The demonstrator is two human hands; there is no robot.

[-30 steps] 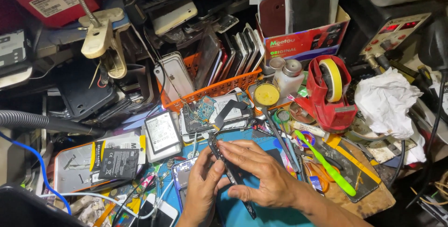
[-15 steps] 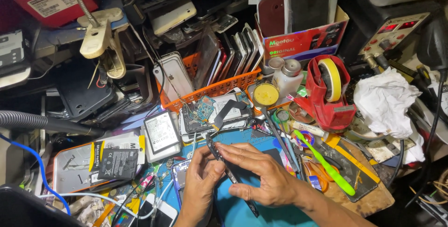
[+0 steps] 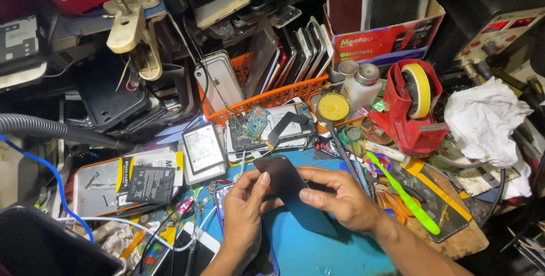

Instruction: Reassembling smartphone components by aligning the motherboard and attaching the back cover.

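Over a cluttered desk [image 3: 318,253] with a blue mat, beside a red tape dispenser [image 3: 411,108], the left hand [image 3: 244,208] and right hand [image 3: 340,199] grip a thin dark phone panel [image 3: 289,188], fingers closed on its edges

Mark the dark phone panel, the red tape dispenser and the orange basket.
dark phone panel [image 3: 282,176], head view, on its upper face.
red tape dispenser [image 3: 404,128], head view, on its red base.
orange basket [image 3: 267,97], head view, on its front rim.

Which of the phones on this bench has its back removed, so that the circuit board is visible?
The opened phone lying just before the orange basket; it shows a blue board, while the others are closed.
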